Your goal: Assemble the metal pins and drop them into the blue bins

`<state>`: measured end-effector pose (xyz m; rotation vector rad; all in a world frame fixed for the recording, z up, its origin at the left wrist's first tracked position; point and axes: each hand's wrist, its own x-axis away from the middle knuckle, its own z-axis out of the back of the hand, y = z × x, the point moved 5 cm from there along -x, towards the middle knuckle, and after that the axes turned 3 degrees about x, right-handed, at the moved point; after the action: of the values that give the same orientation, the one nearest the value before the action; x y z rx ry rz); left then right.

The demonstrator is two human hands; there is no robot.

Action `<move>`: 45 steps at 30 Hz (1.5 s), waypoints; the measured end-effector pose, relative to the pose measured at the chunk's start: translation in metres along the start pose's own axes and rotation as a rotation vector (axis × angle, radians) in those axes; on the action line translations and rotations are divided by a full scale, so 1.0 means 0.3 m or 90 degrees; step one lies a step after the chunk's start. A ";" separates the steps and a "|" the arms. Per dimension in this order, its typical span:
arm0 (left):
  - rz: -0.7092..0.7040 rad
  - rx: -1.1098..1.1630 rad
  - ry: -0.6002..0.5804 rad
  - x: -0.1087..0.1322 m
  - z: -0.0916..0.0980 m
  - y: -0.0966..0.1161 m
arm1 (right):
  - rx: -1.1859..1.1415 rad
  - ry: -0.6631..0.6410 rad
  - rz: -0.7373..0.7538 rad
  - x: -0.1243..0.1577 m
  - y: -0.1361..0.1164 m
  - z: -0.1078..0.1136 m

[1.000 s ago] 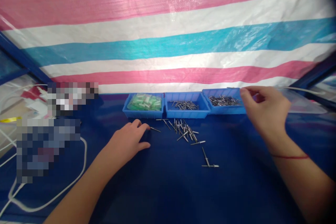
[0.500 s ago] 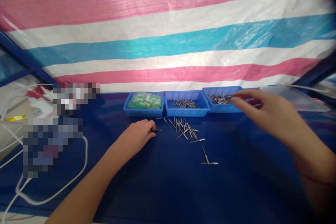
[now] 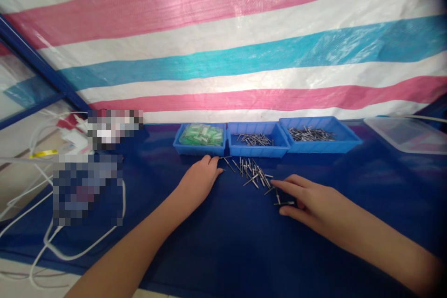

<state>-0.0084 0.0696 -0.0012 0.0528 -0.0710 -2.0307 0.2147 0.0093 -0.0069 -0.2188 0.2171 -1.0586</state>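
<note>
The loose rivets (image 3: 255,174) lie heaped at the centre of the desk (image 3: 226,242): slim, silver-grey, bright short sleeves on thinner, darker stems, pointing in mixed directions and partly crossing. Two outlying rivets (image 3: 278,198) sit at four o'clock of the heap, between thumb and forefinger of the right hand (image 3: 314,198), whose grip is spread; contact cannot be confirmed. The left hand (image 3: 200,179) rests at nine o'clock, fingers curled; whether its grip pinches a rivet cannot be told. Three blue bins (image 3: 257,151) limit the heap at twelve o'clock, front walls just beyond it. Open room extends at six o'clock, between the forearms. The desk's near edge shows at seven o'clock. A white cable (image 3: 124,195) loops at nine o'clock, beyond the left hand.
</note>
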 end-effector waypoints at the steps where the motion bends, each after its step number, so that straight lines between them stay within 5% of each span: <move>1: -0.001 0.001 -0.001 -0.001 0.000 0.000 | 0.001 -0.003 0.002 -0.011 0.001 0.002; 25: -0.162 0.090 0.058 0.002 0.001 0.095 | 0.007 -0.041 0.074 -0.209 -0.099 0.027; 29: -0.159 0.193 0.088 -0.004 0.003 0.088 | -0.020 0.027 0.028 -0.204 -0.106 0.049; 38: -0.090 0.513 0.216 0.021 0.041 0.087 | -0.379 0.177 -0.055 -0.189 -0.106 0.038; 45: -0.074 0.588 0.151 0.039 0.054 0.120 | -0.398 0.256 -0.024 -0.154 -0.114 0.053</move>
<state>0.0175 0.0435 0.0177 0.8854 -0.8597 -1.9282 0.1689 0.0348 0.0211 -0.5731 0.9134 -1.0407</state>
